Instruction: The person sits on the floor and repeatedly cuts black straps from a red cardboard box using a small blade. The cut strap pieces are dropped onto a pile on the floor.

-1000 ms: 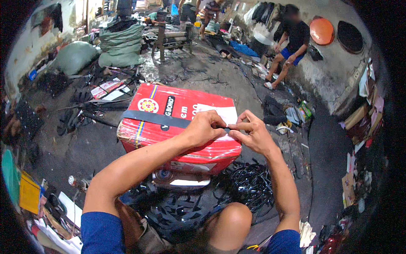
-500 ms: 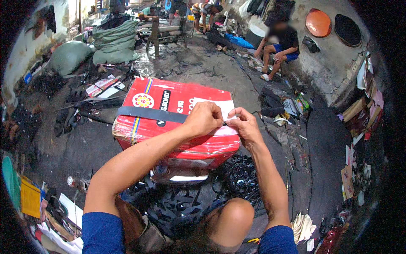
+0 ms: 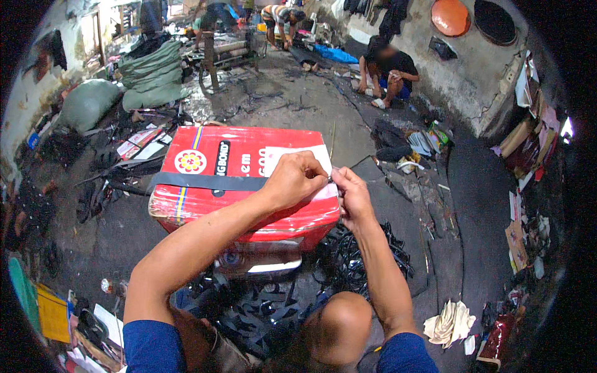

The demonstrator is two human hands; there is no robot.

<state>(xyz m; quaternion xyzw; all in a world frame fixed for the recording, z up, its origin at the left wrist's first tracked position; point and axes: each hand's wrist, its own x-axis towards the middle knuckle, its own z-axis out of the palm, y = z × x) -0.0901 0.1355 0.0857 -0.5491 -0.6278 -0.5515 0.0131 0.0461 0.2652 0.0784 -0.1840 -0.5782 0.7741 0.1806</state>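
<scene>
While both hands met near the right-hand edge of the red box, which stood just beyond the person's bent knees, a grey strip lay flat across its top and ran under the left hand. That hand was nearly closed, thumb and fingertips pinched at what seemed to be the strip's end; the right hand, fingers curled and thumb pressed to the index finger, seemed to grip the same small piece, though most of it was hidden. Good handling here probably called for a steady left pinch close to the edge, the strip kept flat and untwisted, and only small moves of the right fingertips, since a hard tug could have dragged the strip askew. As for markings, the box top bore a round flower emblem in red and yellow on white, a black rounded panel with pale capitals running sideways, larger white characters beside it, and a blue-and-yellow band. A white patch lay partly behind the left hand; nothing on it could be read.
</scene>
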